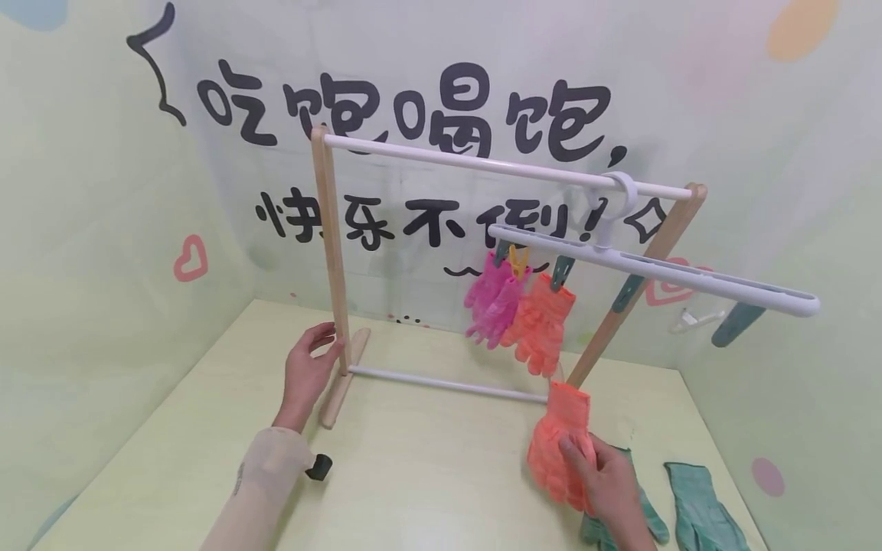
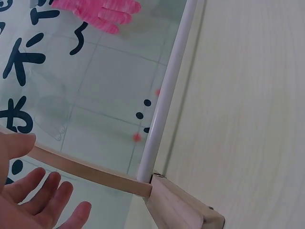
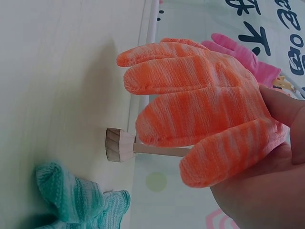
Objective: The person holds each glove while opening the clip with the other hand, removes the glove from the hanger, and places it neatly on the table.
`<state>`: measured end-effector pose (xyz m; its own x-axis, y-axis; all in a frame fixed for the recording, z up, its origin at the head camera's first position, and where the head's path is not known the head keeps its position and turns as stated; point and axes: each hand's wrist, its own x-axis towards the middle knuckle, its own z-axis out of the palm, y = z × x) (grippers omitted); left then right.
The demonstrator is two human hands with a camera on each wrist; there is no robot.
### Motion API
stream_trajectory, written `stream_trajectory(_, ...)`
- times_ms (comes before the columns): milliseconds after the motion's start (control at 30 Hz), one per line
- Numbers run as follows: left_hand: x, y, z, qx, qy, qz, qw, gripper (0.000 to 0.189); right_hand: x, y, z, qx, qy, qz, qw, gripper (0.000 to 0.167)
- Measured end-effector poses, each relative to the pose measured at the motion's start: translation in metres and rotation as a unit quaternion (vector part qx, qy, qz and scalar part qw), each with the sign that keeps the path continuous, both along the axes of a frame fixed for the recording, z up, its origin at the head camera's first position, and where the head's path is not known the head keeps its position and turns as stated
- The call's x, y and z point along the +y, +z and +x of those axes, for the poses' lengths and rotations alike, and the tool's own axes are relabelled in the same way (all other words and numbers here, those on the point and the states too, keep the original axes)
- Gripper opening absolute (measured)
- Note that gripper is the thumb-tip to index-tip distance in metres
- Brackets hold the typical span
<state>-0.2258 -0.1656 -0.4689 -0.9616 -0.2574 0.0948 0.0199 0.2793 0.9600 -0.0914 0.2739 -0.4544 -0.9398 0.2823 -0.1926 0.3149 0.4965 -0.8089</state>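
Observation:
My right hand [image 1: 613, 482] pinches an orange knit glove [image 1: 568, 405] between thumb and fingers, in front of the rack's right post. In the right wrist view this glove [image 3: 200, 100] dangles its fingers away from my hand. My left hand [image 1: 310, 375] is beside the rack's left wooden post [image 1: 331, 252], fingers loosely bent; the left wrist view shows them spread near the post without wrapping it. From a white hanger [image 1: 654, 266] hang pink gloves [image 1: 491, 298] and another orange glove [image 1: 544, 321]. A yellow clip [image 1: 519, 262] and a dark green clip [image 1: 562, 272] are on them.
The hanger's hook [image 1: 623, 191] is over the rack's white top rail [image 1: 468, 161]. Other dark green clips [image 1: 737, 324] hang toward its right end. Green gloves [image 1: 703, 505] lie on the table [image 1: 427, 474] at lower right. Printed curtain walls [image 1: 413, 46] enclose the table.

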Motion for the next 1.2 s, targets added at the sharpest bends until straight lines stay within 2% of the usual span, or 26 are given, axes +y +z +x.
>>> stream_trajectory(167,0.002,-0.005,-0.004,0.01,-0.001,-0.028,0.9996,0.047,-0.003,-0.002,0.002,0.004,0.013,-0.022,0.9997,0.047)
stream_trajectory(467,0.009,-0.009,-0.007,0.007,0.012,-0.077,0.997,0.041,-0.007,-0.01,0.004,0.003,0.024,-0.026,0.9994,0.044)
stream_trajectory(667,0.013,-0.01,-0.011,0.02,0.016,-0.139,0.99,0.034,-0.009,-0.013,0.004,0.0,0.035,-0.022,0.9992,0.044)
stream_trajectory(833,0.015,-0.008,-0.013,0.037,0.018,-0.184,0.9822,0.027,-0.011,-0.016,0.004,-0.015,0.042,-0.045,0.998,0.037)
stream_trajectory(1000,0.015,-0.007,-0.012,0.047,0.016,-0.196,0.9794,0.026,-0.018,-0.017,0.005,-0.035,0.061,-0.084,0.994,0.033)
stream_trajectory(1133,0.016,-0.007,-0.013,0.06,0.021,-0.202,0.9773,0.026,-0.021,-0.02,0.003,-0.041,0.091,-0.115,0.9884,0.041)
stream_trajectory(1200,0.017,-0.008,-0.013,0.063,0.026,-0.204,0.9767,0.025,-0.021,-0.025,0.0,-0.059,0.108,-0.113,0.9859,0.046)
